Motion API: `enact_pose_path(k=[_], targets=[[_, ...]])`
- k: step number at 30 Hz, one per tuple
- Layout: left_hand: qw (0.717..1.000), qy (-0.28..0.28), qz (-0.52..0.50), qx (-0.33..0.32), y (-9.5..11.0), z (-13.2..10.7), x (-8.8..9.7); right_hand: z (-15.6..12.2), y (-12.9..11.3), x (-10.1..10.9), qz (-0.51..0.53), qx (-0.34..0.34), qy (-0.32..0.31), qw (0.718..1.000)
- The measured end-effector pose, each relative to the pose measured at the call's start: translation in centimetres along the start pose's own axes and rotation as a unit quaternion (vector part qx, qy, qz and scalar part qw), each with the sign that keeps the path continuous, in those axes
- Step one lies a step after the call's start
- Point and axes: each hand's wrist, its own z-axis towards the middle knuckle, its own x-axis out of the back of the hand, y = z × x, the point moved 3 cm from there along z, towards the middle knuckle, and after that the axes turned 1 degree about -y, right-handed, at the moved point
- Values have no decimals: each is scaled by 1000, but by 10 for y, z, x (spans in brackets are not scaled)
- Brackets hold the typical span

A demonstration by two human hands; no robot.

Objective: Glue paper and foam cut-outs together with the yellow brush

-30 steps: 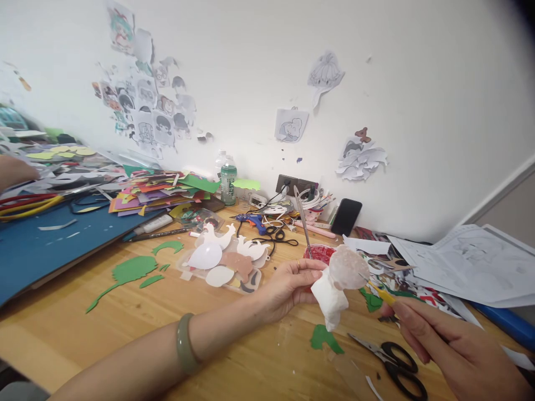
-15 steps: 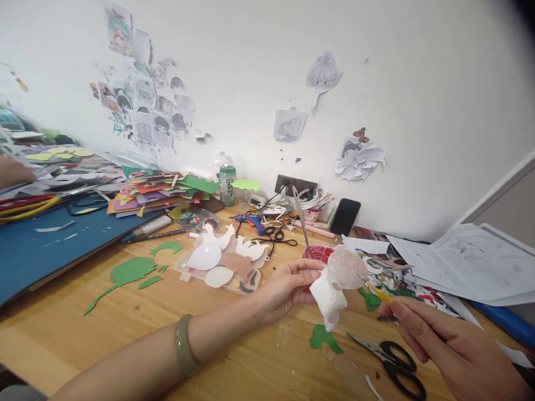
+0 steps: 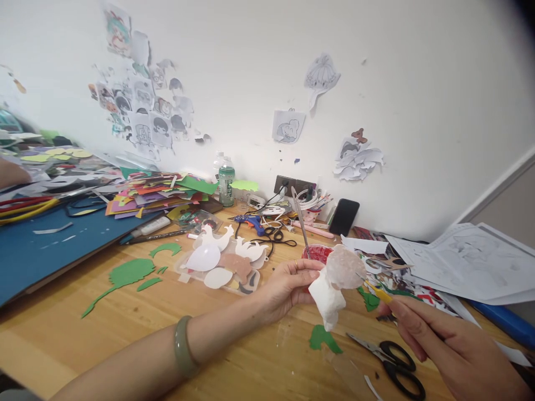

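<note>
My left hand (image 3: 290,287) grips a white paper figure (image 3: 328,303) between thumb and fingers, above the wooden table. A pale, translucent-looking rounded piece (image 3: 346,268) forms its upper part. My right hand (image 3: 443,340) is closed on a small yellow-handled tool (image 3: 381,292) whose thin tip meets the right edge of the rounded piece; the exact kind of tool is too small to tell. Behind the figure stands a red tub (image 3: 316,254) with a long metal tool leaning in it. Below lie a green paper piece (image 3: 325,338) and black-handled scissors (image 3: 393,359).
A clear tray (image 3: 184,273) holds white and brown cutouts, with green leaf shapes (image 3: 131,271) to its left. Behind are a glue gun (image 3: 253,223), a bottle (image 3: 226,184) and a phone (image 3: 345,216). Paper scraps pile at right. Another person's hand (image 3: 12,172) shows at far left.
The view has shifted very slightly. Both hands, the figure and the yellow tool keep nearly the same positions, with the tip still at the rounded piece.
</note>
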Motion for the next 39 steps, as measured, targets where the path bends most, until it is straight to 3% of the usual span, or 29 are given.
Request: enact_pose_path(k=[15, 24, 34, 39], targets=[[1000, -7, -3, -4, -1, 1, 2, 0, 1, -1, -6, 14, -11, 1000], [1000, -21, -7, -12, -3, 3, 3, -3, 0, -12, 72, 16, 36, 997], [1000, -21, -6, -12, -3, 2, 2, -7, -7, -19, 126, 47, 150, 980], [999, -33, -16, -14, -3, 2, 1, -5, -4, -24, 156, 49, 162, 973]])
